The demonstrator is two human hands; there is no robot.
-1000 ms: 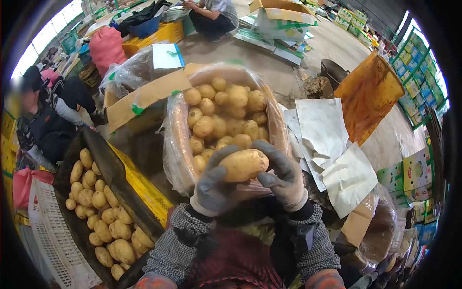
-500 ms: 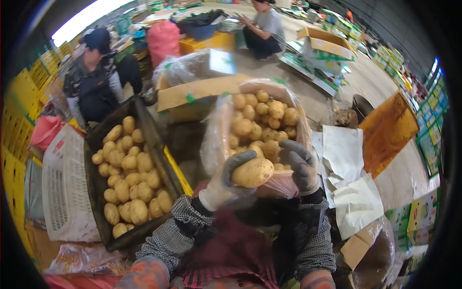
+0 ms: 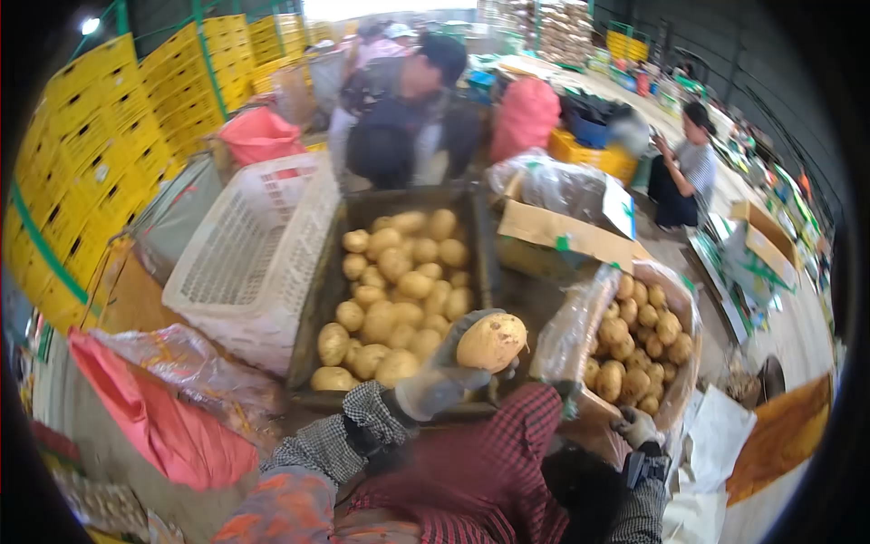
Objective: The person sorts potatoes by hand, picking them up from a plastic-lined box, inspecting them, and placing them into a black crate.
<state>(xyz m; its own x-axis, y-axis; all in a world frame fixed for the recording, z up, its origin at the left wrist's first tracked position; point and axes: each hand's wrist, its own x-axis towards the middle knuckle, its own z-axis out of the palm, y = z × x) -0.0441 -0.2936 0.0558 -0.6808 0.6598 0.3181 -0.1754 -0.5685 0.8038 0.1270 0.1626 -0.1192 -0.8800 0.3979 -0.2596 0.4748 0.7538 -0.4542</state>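
Observation:
My left hand (image 3: 435, 376), in a grey-palmed work glove, is closed around a large potato (image 3: 491, 343) with small dark spots on its skin. It holds the potato up near the front right corner of a dark tray (image 3: 483, 245) full of potatoes (image 3: 399, 313). To the right stands a cardboard box (image 3: 691, 313) with a plastic liner (image 3: 580, 322), more potatoes (image 3: 639, 340) inside. At that box's front edge is my right hand (image 3: 639, 427), gloved too, its fingers curled against the liner; whatever they grip is too small to make out.
A white slatted crate (image 3: 245, 245) stands left of the tray, with a pink sack (image 3: 172, 408) before it. Yellow crates (image 3: 100, 172) are stacked at the far left. A person (image 3: 399, 109) bends behind the tray; another person (image 3: 684, 172) squats at the back right.
My view has swung left, toward the tray. My left hand has carried the potato from the box to beside the tray. My right hand has dropped to the box's front edge.

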